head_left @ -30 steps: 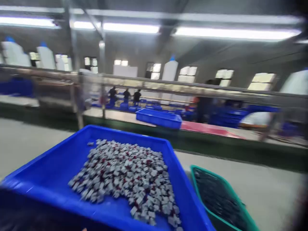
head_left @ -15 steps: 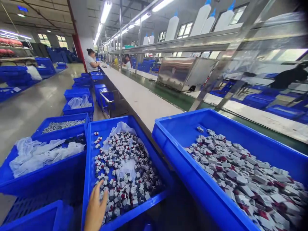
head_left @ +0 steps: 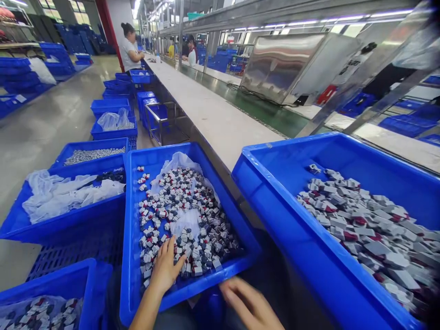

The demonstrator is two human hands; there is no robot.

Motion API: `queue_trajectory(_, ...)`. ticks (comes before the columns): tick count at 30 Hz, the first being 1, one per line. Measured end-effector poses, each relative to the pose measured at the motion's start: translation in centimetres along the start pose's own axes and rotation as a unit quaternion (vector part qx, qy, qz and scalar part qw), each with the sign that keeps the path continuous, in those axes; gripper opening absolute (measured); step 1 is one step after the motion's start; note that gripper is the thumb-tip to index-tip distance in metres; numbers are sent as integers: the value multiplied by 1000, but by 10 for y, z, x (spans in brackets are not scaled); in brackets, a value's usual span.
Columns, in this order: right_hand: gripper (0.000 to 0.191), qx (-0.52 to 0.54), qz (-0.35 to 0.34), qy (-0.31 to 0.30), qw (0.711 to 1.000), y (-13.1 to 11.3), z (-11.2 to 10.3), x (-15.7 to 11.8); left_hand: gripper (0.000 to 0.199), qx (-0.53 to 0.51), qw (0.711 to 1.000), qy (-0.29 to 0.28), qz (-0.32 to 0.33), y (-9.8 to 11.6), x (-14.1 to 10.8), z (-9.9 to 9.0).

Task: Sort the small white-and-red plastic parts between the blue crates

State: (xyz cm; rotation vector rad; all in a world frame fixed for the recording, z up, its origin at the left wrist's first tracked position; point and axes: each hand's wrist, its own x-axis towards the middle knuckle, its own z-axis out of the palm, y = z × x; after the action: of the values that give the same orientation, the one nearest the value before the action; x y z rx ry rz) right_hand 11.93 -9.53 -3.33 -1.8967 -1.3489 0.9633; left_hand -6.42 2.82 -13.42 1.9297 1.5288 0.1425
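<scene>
My left hand (head_left: 165,268) reaches over the near part of the middle blue bin (head_left: 132,220), thumb apart and fingers stretched out, touching or just above the small parts. These small white, dark and red plastic pieces (head_left: 178,192) lie heaped on clear plastic film (head_left: 185,222). My right hand (head_left: 250,305) is beside that bin's front edge, low in the picture. Motion smears its fingers, so whether they hold anything cannot be made out. To the right stands a larger blue bin (head_left: 275,197) with a pile of similar grey-white and red pieces (head_left: 371,233).
On the left stand blue bins with plastic bags (head_left: 68,197), small pale parts (head_left: 94,156) and more mixed pieces (head_left: 41,316). A long white bench (head_left: 206,114) runs away ahead, with a metal box (head_left: 275,68) beyond it. A person (head_left: 130,50) stands at its far end.
The view has tilted down and shifted. My right hand has come into view at the bottom. My left hand lies further over the pieces in the middle bin.
</scene>
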Motion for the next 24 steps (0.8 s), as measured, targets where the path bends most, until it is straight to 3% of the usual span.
queue_trajectory(2,25,-121,-17,-24,992,5,-1,58,62,24,999,8,-36,2,2,-1)
queue_trajectory(4,32,-217,32,4,976,16,-1,110,61,37,997,18,-63,4,6,-2)
queue_trajectory(7,39,-275,100,-4,956,39,5,154,62,36,996,18,-75,7,15,-6)
queue_trajectory(11,52,-314,111,-30,942,61,12,155,59,36,998,-5,-57,8,31,-17)
queue_trajectory(16,45,-279,100,-106,949,63,14,150,54,20,999,-46,-17,5,36,-26)
queue_trajectory(24,48,-247,83,-105,960,65,34,142,56,-27,998,-55,-8,0,29,-23)
